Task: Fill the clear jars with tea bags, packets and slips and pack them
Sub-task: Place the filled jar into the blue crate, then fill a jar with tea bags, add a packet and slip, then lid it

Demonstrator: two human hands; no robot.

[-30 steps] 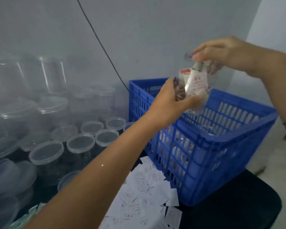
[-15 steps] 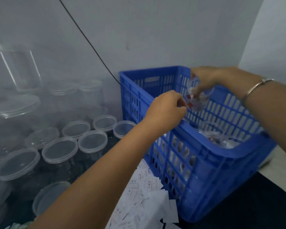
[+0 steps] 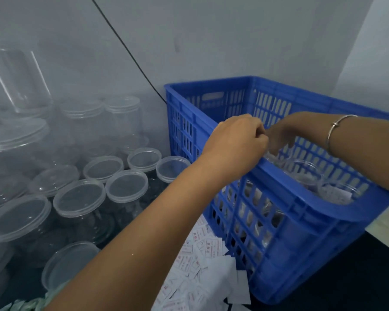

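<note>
Now, the held jar (image 3: pixel 275 156): it is clear and sits low inside the blue crate (image 3: pixel 301 199), near the side close to the person. Only its top edge shows under the fingers, and it is blurry.
Right hand (image 3: pixel 283 133): it reaches down into the crate. Its fingers bend down together over the top of the held jar.
Left hand (image 3: pixel 236 142): it hangs over the near edge of the crate, just beside the right hand. Its fingers are curled in. I cannot tell if they pinch anything.
Packed jars (image 3: pixel 305 173): more clear jars stand in the crate, to the right of the held jar. One has a white paper inside.
Bracelet (image 3: pixel 331 131): a thin silver ring goes round the right wrist.
Slips (image 3: pixel 202 250): a heap of white papers with red print lies in front of the crate.
Lidded jars (image 3: pixel 79 198): many clear jars with lids stand to the left of the crate.
Cable (image 3: pixel 126 48): a black line runs down the grey wall behind the crate.
</note>
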